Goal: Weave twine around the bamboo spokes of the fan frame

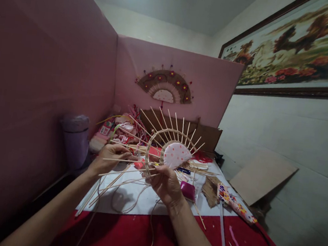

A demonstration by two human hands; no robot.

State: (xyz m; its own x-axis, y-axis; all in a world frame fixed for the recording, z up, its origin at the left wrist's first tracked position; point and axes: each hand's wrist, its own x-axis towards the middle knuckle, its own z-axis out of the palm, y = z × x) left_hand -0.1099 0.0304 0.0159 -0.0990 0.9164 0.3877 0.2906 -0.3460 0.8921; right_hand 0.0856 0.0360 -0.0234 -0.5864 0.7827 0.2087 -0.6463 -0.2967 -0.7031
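A half-made fan of thin wooden sticks stands in front of me, its spokes spread upward and left. At its base is a white half-round pad with red dots, and a braided twine band arcs across the sticks. My right hand grips the fan by its lower edge, thumb on top. Among the left-hand spokes, my left hand has its fingers pinched together beside a stick; what lies between them is too small to tell. Loose twine trails below the hands over the table edge.
A finished fan hangs on the pink back panel. Left stands a purple tumbler near piled pink yarn. On the right lie a flower-patterned glue gun with its cord, cardboard and a magenta packet.
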